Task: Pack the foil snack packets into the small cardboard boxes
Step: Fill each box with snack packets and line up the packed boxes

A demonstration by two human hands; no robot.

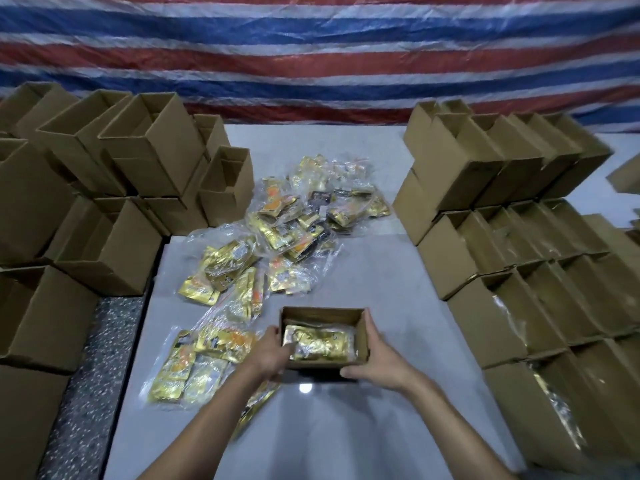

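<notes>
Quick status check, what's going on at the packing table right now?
Both hands on open box: left hand at its left wall, right hand gripping right corner. Gold packets inside. Loose packets beyond; nothing blocking.

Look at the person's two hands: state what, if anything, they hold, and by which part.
Both hold the open cardboard box: the left hand at its left wall, the right hand around its right wall and near corner.

A crinkled red, white and blue striped plastic tarp (311, 53) is hanging as the back wall, a glossy pale grey tabletop (381, 271) is reflecting a lamp, and speckled terrazzo floor (93, 375) is showing at left.
</notes>
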